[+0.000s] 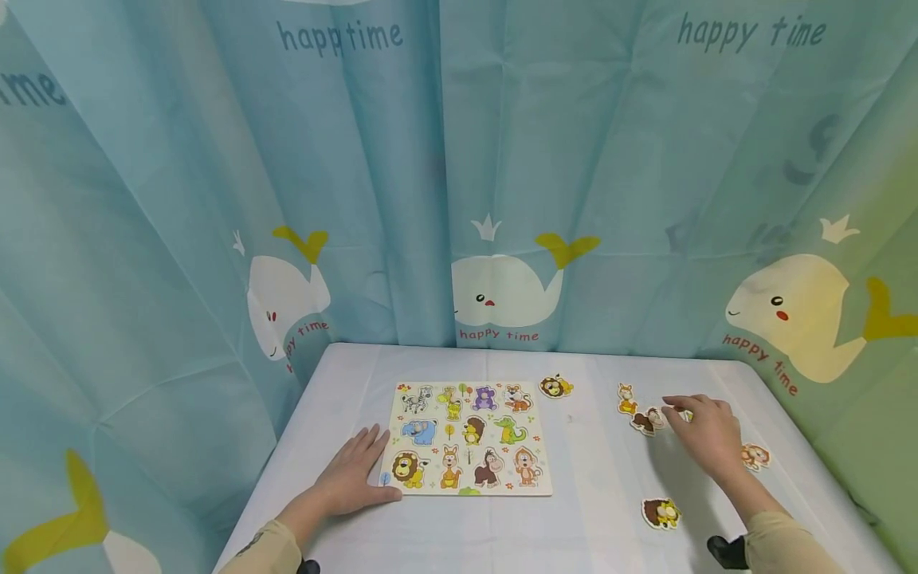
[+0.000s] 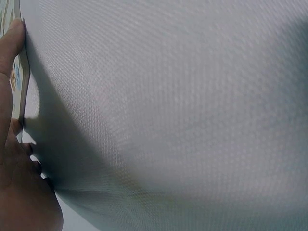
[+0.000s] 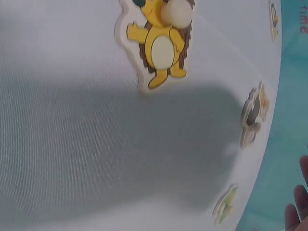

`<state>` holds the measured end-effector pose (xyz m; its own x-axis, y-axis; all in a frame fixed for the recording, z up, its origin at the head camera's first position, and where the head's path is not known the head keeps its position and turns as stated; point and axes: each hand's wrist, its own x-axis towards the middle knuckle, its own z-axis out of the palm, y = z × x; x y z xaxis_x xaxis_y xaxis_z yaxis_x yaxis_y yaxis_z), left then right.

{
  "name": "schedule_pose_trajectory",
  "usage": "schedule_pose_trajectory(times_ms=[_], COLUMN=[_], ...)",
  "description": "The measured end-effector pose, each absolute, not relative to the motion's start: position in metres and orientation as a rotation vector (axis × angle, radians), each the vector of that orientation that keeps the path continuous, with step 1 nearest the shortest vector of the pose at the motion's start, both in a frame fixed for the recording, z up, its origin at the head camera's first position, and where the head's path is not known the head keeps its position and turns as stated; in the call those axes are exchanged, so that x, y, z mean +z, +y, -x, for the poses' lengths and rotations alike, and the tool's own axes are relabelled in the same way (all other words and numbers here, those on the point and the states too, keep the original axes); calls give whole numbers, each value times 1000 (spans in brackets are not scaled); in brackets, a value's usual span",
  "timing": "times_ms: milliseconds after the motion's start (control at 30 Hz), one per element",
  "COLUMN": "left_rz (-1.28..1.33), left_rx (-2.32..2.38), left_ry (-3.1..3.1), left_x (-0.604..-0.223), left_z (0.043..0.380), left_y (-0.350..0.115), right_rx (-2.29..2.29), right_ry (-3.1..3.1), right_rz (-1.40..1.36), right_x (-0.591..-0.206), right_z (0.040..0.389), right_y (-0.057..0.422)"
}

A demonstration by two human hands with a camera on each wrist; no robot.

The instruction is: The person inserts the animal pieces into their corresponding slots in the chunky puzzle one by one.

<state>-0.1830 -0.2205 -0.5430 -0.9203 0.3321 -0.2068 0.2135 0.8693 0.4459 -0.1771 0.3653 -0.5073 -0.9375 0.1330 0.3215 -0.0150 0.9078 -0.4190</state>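
Note:
A puzzle board (image 1: 449,432) with several animal pictures lies on the white table. My left hand (image 1: 351,474) rests at its left edge, fingers extended along the side and thumb at the near corner. The thumb (image 2: 12,43) overlaps the board's edge in the left wrist view. Over the loose pieces at the right hovers my right hand (image 1: 706,430), fingers slightly bent, nothing visible between them. Nearest its fingertips are a gorilla piece (image 1: 646,422) and a partly covered green piece (image 1: 686,415). A kangaroo piece (image 1: 626,397) touches the gorilla. The right wrist view shows a knob on the hedgehog piece (image 3: 161,50).
A lion piece (image 1: 556,387) lies by the board's far right corner. Right of my right hand is a monkey piece (image 1: 756,457). The hedgehog lies nearer the front. Blue curtains (image 1: 516,175) with whale prints hang behind and beside the table.

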Motion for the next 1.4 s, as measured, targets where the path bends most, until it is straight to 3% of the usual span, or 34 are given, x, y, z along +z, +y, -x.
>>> schedule_pose_trajectory(times_ms=[267,1000,1267,1400], left_rz=[-421,-422,-431,-426], left_rx=[618,623,626,623], left_ry=[2754,2761,2763,2761], left_x=[-543,-542,-542,-542], left_z=[183,185,185,185], left_y=[-220,-222,-222,-221], right_rx=[608,732,718,705], right_ry=[-2752,-3116,-3229,-3220], right_rz=[129,-313,-167,-226], right_x=[-508,-522,-528,-531], right_z=[170,105,105,105], right_y=[381,367,358,359])
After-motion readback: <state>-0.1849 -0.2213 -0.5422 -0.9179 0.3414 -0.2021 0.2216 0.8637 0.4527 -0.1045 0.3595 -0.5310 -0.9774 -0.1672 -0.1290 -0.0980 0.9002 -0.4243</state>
